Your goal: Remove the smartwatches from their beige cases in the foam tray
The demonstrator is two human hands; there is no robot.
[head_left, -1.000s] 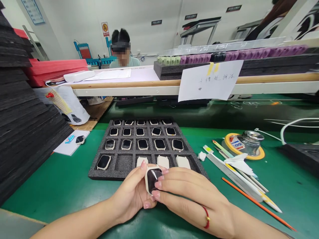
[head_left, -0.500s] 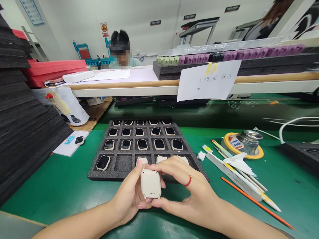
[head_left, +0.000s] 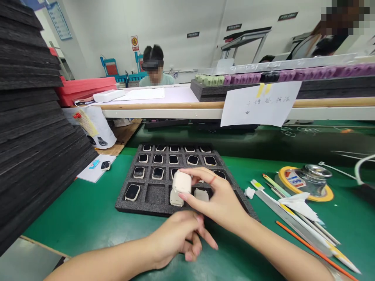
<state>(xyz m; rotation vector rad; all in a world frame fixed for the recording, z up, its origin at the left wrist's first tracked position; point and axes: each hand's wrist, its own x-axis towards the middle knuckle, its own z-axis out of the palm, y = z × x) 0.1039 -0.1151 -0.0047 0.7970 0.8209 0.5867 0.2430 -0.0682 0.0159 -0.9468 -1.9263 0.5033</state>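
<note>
Between its thumb and fingers, my right hand [head_left: 215, 191] grips a cream watch case [head_left: 182, 182], held above the front half of a black foam tray [head_left: 131, 212]. My left hand [head_left: 181, 234] is in front of the tray, fingers loosely spread and nothing in them. Several cream watches with dark screens fill the tray's back rows. In the front row a dark-screened watch [head_left: 132, 192] lies at the left, with a bare compartment [head_left: 155, 194] beside it. Farther right, a pale case [head_left: 176, 198] and another pale case [head_left: 201, 195] are partly hidden by my right hand.
Black foam sheets [head_left: 35, 128] are stacked at the left, near a watch [head_left: 106, 166] on a white card [head_left: 93, 171]. At the right are a glass jar [head_left: 315, 177], yellow tape [head_left: 329, 195], tools and an orange stick [head_left: 310, 246]. A person [head_left: 155, 66] sits beyond the shelf [head_left: 164, 111].
My left hand has let go of the watch case and opened. My right hand has raised the case forward over the tray. The view has shifted, moving the scene rightward.
</note>
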